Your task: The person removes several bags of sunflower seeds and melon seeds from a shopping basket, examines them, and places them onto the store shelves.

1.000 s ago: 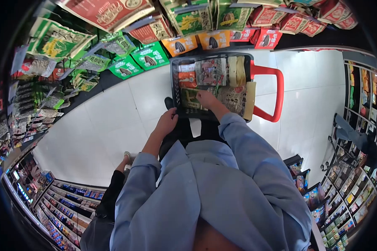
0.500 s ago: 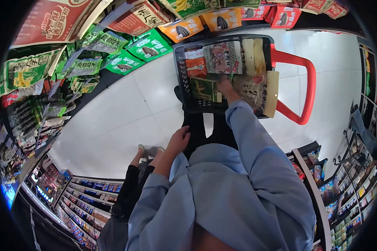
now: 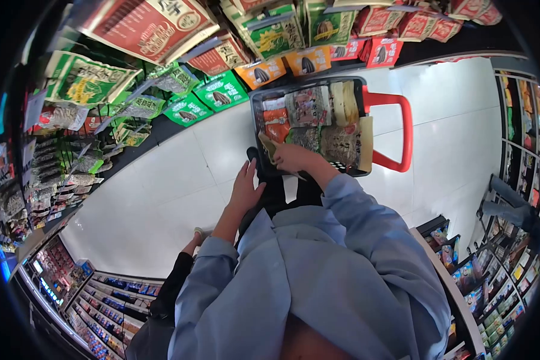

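A dark shopping basket with a red handle stands on the white floor in front of me, filled with several snack packets. My right hand is shut on a flat green packet and holds it over the basket's near left corner. My left hand hovers just below and left of it with fingers spread, holding nothing. Both arms wear light blue sleeves.
Shelves of green, red and orange snack bags run along the left and top. More shelves stand at the right, where another person crouches. White tiled floor lies between. My dark trouser leg and shoe show below.
My right hand has lifted a green packet out of the basket toward me. My left hand rose from my waist to just beside it, fingers spread.
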